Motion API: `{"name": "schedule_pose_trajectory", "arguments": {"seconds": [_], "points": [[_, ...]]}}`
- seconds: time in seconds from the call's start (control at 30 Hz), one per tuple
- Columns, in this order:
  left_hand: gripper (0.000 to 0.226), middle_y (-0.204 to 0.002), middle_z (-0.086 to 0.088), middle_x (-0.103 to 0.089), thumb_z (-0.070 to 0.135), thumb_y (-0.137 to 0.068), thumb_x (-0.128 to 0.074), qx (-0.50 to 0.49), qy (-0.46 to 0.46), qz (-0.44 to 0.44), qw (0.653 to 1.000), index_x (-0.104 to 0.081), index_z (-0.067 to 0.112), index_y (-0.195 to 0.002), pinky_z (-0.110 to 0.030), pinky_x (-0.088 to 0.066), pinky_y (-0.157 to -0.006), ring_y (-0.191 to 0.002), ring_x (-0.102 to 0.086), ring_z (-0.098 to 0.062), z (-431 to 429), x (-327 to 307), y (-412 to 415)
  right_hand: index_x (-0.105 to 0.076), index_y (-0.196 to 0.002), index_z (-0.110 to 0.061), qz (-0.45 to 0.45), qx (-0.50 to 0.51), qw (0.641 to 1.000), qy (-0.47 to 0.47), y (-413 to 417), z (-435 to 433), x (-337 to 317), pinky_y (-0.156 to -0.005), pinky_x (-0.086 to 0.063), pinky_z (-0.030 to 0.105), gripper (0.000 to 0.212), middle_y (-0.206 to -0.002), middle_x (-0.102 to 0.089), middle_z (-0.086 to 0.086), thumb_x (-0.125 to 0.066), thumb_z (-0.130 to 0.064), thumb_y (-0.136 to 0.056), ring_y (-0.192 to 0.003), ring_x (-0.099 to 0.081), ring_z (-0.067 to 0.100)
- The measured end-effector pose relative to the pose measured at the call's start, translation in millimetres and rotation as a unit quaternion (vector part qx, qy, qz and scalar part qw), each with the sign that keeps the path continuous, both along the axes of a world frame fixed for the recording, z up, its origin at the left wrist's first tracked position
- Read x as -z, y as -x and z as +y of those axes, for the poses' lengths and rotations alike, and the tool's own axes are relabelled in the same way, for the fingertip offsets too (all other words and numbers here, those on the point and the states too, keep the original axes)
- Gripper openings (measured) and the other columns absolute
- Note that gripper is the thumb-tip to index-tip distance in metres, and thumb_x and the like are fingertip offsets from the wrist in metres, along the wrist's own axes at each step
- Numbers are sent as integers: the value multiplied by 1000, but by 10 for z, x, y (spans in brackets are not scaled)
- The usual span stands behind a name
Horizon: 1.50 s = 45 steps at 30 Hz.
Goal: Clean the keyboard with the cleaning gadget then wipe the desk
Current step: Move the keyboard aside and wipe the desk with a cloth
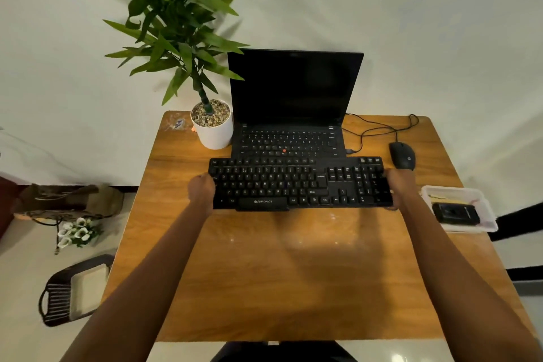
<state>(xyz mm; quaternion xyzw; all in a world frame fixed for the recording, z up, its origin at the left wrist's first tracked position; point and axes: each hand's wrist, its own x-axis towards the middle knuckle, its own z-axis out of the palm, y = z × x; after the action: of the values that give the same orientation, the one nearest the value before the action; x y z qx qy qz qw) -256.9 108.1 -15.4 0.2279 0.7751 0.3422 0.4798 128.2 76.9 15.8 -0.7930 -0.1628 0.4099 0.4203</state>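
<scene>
On the table (293, 273), the left grip (202, 188) and right grip (397, 185) each pinch an end of the black keyboard (299, 184), likely getting it ready; next comes fetching the cleaning gadget.

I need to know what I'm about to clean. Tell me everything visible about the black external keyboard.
The keyboard is a black, full-size plastic board with white legends, a number pad on its right and a small brand mark below the space bar. It lies level across the wooden desk, its far edge overlapping the open laptop's front. The left hand and right hand grip its two ends.
</scene>
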Motion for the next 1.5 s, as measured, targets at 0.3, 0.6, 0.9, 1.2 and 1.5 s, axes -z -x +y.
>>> {"name": "schedule_pose_trajectory", "arguments": {"seconds": [0.3, 0.6, 0.9, 1.2, 1.5], "points": [[31, -103, -15, -63, 12, -96, -35, 27, -5, -68, 997, -63, 4, -106, -33, -50, -67, -88, -60, -28, 355, 157, -96, -52, -98, 0, 23, -32, 999, 34, -109, 322, 177, -55, -41, 33, 15, -81, -53, 9, -41, 0, -88, -69, -51, 22], [32, -104, -15, -62, 12, -96, -31, 44, -9, -66, 997, -62, 8, -105, -35, -48, -73, -92, -58, -28, 494, 276, -162, -52, -101, -1, 60, -38, 997, 14, -108, 368, 243, -52, -37, 29, 17, -82, -55, 9, -41, 3, -88, -67, -52, 19], [37, -116, -14, -62, 12, -97, -29, 59, -14, -61, 996, -61, 10, -115, -37, -45, -85, -100, -56, -26, 522, 360, -166, -55, -95, -10, 89, -63, 994, -9, -105, 353, 234, -49, -39, 25, 19, -90, -54, 10, -39, -1, -90, -68, -51, 16], [35, -128, -13, -55, 16, -97, -36, 103, -17, 58, 993, -56, 10, -125, -42, -40, -99, -114, -51, -29, 494, 325, -192, -39, -135, 2, 53, -38, 998, -20, -155, 316, 300, -67, -41, 28, 44, -123, -53, 14, -42, 3, -92, -93, -55, 22], [30, -127, -3, -57, 13, -92, -50, 369, -239, 252, 862, -61, 18, -119, -43, -34, -104, -123, -44, -24, 74, -80, -1432, -61, -84, -13, -19, -35, 996, -84, -271, -130, 270, -66, -50, 26, 20, -91, -63, 7, -49, 1, -91, -75, -60, 13]]}}
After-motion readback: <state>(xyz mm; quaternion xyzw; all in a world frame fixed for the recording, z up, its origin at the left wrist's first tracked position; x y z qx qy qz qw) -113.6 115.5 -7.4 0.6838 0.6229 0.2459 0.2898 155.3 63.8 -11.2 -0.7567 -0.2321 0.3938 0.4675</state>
